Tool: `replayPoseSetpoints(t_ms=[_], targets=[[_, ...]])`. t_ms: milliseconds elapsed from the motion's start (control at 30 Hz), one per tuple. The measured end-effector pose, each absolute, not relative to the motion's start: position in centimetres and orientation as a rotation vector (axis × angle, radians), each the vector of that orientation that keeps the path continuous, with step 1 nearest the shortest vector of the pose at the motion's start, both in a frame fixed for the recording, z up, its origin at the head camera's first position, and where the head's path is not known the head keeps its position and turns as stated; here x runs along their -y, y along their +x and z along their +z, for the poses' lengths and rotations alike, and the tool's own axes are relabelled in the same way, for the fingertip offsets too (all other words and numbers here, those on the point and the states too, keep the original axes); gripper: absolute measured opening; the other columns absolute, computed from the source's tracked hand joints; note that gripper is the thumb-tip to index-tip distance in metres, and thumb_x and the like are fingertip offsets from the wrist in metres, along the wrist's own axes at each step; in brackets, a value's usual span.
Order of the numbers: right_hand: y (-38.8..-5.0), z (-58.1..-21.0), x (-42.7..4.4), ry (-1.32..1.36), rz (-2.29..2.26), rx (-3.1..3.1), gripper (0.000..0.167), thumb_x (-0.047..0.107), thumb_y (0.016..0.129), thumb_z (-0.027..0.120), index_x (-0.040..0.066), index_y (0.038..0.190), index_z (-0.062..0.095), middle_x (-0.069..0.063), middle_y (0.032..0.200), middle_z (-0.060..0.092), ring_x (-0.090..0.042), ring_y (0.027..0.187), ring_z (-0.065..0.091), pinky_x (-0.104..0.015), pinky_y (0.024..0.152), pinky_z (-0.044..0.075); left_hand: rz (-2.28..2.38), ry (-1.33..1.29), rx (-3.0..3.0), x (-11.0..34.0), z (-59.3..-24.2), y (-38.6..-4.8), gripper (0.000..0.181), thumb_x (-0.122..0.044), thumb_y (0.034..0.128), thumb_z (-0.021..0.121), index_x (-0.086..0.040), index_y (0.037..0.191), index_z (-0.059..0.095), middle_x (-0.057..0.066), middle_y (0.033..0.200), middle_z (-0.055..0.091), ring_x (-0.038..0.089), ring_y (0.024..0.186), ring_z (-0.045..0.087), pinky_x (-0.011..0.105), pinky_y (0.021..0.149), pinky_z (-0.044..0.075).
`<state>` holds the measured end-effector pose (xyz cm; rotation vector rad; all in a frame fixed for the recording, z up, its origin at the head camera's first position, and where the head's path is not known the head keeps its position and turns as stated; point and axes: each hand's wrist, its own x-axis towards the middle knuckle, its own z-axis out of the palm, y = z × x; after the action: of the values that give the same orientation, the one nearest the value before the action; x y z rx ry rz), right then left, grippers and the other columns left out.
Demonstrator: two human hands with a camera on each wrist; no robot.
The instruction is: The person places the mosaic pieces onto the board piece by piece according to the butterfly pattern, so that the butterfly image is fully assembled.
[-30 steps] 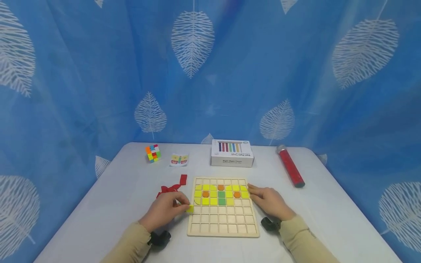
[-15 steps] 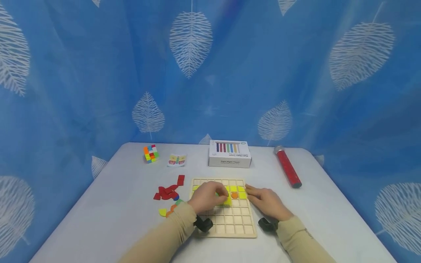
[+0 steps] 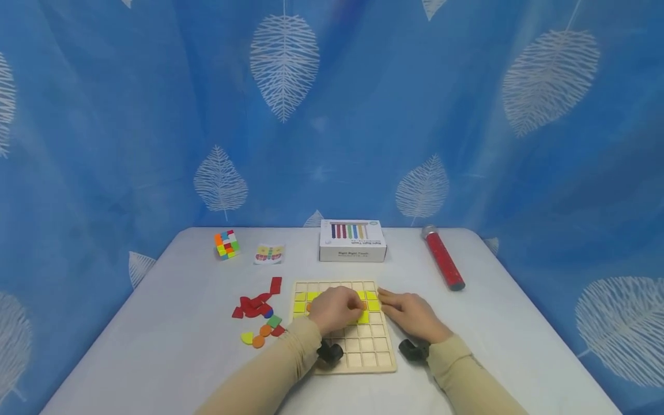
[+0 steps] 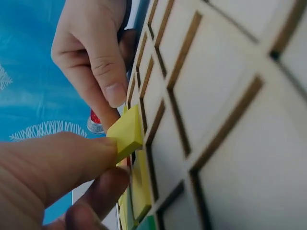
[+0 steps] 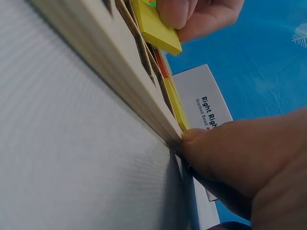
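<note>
Pinching yellow square tile (image 4: pixel 127 132) in left hand (image 3: pixel 334 309), now farther over pale wooden grid board (image 3: pixel 369 359), unseated; touching edge with extended right hand (image 3: pixel 413 314).

left hand (image 3: pixel 334 309) carried yellow tile (image 4: pixel 126 131) rightward across board (image 3: pixel 367 344)

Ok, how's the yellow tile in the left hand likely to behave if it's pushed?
The yellow tile is probably stiff: its edges look straight and visibly thick. It's likely light, since the left hand merely pinches it. Being flat-faced and cornered, it would probably slide rather than roll.
</note>
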<state>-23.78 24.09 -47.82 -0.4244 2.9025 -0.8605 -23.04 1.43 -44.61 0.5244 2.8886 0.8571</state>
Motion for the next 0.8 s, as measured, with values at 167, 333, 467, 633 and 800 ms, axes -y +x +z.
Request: replayPoseSetpoints(t_ms=[167,333,467,633,800], targets=[[-24.2,-47.7,-23.8,-0.436,-0.838,-2.909,0.047,0.034,0.1,0.067,0.024,0.145,0.06,0.012,0.153,0.052,-0.028,0.144,0.049,-0.055,0.116,0.039,0.818,0.551,-2.925,-1.3,-44.5,-22.8,0.008,-0.028,0.0908,0.078,-0.025,0.096,0.083,-0.014,0.095,0.076,0.007,0.085,0.064,0.03,0.077,0.051],[-24.2,-47.8,-23.8,-0.447,-0.851,-2.907,0.045,0.032,0.1,0.067,0.023,0.144,0.061,0.01,0.152,0.054,-0.029,0.144,0.05,-0.055,0.115,0.039,0.767,0.582,-2.955,-1.3,-44.4,-22.6,0.005,-0.024,0.0895,0.079,-0.025,0.09,0.084,-0.014,0.092,0.075,0.006,0.08,0.061,0.027,0.072,0.049],[-24.3,-47.9,-23.9,-0.469,-0.854,-2.911,0.045,0.032,0.1,0.066,0.022,0.144,0.061,0.009,0.152,0.054,-0.029,0.143,0.05,-0.055,0.115,0.04,0.746,0.597,-2.969,-1.2,-44.3,-22.5,0.006,-0.023,0.0893,0.079,-0.025,0.088,0.084,-0.014,0.092,0.075,0.005,0.078,0.06,0.027,0.071,0.049],[-24.0,-47.7,-24.2,-0.445,-0.853,-2.907,0.045,0.033,0.1,0.066,0.022,0.144,0.061,0.01,0.152,0.054,-0.031,0.143,0.05,-0.057,0.115,0.038,0.743,0.59,-2.987,-0.3,-43.8,-21.6,0.011,-0.03,0.0913,0.078,-0.027,0.1,0.084,-0.015,0.099,0.075,0.007,0.087,0.064,0.029,0.075,0.051],[-23.8,-47.8,-24.1,-0.424,-0.875,-2.891,0.046,0.034,0.1,0.066,0.022,0.144,0.061,0.01,0.153,0.053,-0.033,0.145,0.048,-0.058,0.116,0.036,0.825,0.5,-3.021,4.1,-42.7,-19.5,0.019,-0.034,0.0889,0.08,-0.027,0.106,0.081,-0.014,0.094,0.071,0.012,0.093,0.066,0.032,0.077,0.053]])
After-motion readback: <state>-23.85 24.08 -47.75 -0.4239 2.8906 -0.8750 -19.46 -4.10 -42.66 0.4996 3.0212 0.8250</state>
